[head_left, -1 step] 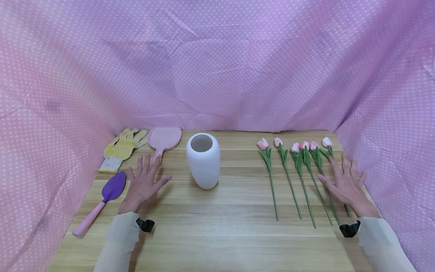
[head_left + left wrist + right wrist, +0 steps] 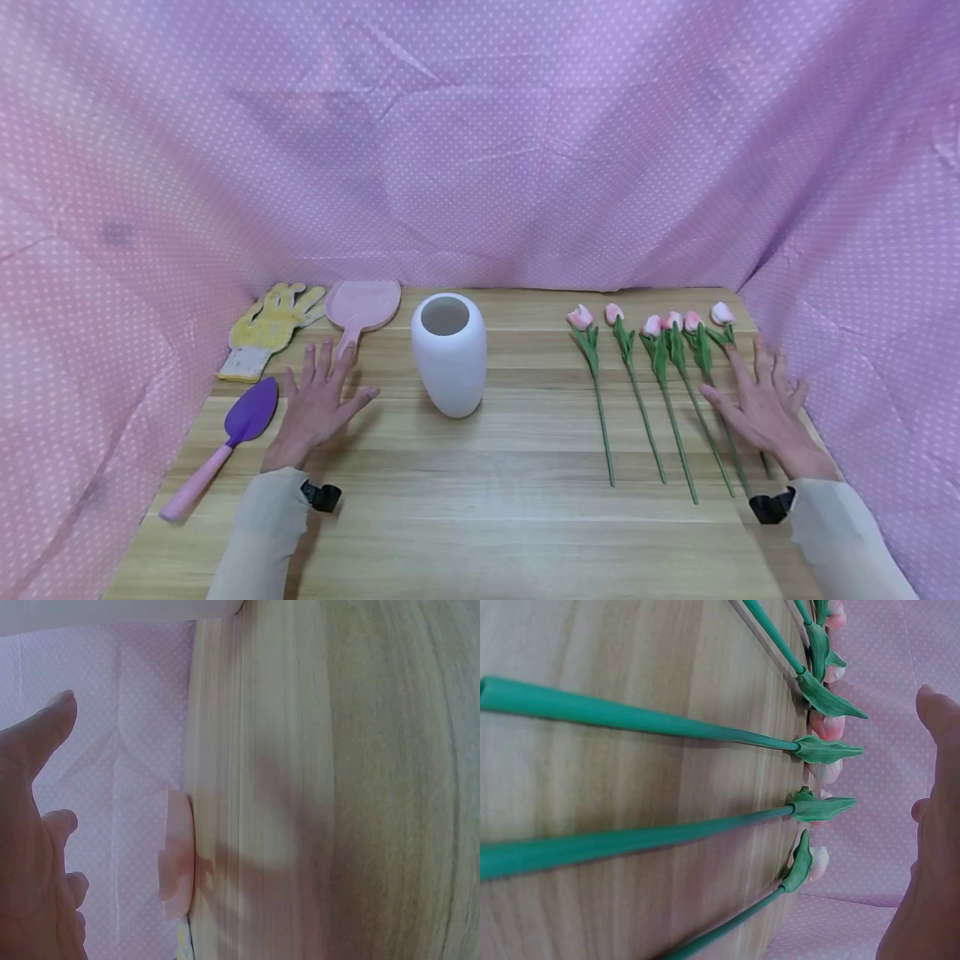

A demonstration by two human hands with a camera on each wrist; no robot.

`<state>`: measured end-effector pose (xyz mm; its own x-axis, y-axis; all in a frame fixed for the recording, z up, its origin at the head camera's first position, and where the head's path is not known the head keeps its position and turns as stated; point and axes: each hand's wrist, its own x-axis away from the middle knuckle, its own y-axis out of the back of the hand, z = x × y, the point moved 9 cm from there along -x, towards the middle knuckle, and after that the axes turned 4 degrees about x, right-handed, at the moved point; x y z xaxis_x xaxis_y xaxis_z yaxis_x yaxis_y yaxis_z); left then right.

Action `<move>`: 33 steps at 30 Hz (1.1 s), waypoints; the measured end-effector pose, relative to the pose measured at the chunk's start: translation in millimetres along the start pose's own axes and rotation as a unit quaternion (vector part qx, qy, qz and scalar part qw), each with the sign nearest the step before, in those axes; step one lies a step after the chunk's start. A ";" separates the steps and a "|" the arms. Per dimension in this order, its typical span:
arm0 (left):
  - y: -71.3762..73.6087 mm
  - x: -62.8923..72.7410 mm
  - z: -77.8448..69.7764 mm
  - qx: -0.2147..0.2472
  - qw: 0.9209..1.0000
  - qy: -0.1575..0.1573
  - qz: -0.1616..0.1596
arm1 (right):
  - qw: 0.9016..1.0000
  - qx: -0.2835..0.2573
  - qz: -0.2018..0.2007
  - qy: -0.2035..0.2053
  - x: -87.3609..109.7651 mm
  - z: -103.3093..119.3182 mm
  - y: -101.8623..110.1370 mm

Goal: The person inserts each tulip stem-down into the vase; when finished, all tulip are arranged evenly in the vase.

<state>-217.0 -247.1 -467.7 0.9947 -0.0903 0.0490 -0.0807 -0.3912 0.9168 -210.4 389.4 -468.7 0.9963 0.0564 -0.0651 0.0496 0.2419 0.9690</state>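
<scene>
My left hand (image 2: 315, 408) is held over the left of the table with fingers spread, holding nothing. Its fingertips overlap the handle of a pink, round, pan-shaped item (image 2: 363, 305) in the head view; the left wrist view shows them apart from it. A white vase (image 2: 453, 375) stands upright to the right of that hand. Several pink artificial tulips (image 2: 652, 327) lie side by side on the right. Above the rightmost stems is my right hand (image 2: 768, 412), fingers spread and gripping nothing; it partly hides the last tulip (image 2: 722, 314). Green stems (image 2: 630, 720) cross the right wrist view.
A trowel (image 2: 251, 410) with purple blade and pink handle lies left of my left hand. Behind it is a yellow and white glove (image 2: 268, 329). The wooden table (image 2: 510, 517) is bounded at the back and sides by a pink dotted cloth (image 2: 480, 167).
</scene>
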 end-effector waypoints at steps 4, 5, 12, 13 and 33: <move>-0.7 0.4 -0.7 0.001 1.000 -0.004 -0.004 | 1.000 0.000 0.003 0.001 1.0 1.1 -1.3; -0.8 0.7 -1.0 0.001 1.000 -0.005 -0.006 | 1.000 0.000 0.003 0.002 1.3 1.7 -1.3; 3.8 2.8 -2.3 -0.019 1.000 -0.012 -0.020 | 1.000 0.002 0.000 0.005 2.5 6.3 1.0; 4.7 3.1 -2.8 -0.020 0.999 -0.013 -0.022 | 1.000 0.003 -0.001 0.006 2.4 7.6 1.9; 22.4 6.7 -39.2 0.054 0.997 -0.039 -0.028 | 0.998 0.003 -0.036 0.043 -5.3 56.7 16.6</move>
<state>-209.6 -220.5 -431.3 0.9902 -0.1349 -0.0367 -0.0350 -0.4934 0.8691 -210.8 338.2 -438.8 0.9804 0.1232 -0.1540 0.1207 0.2426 0.9626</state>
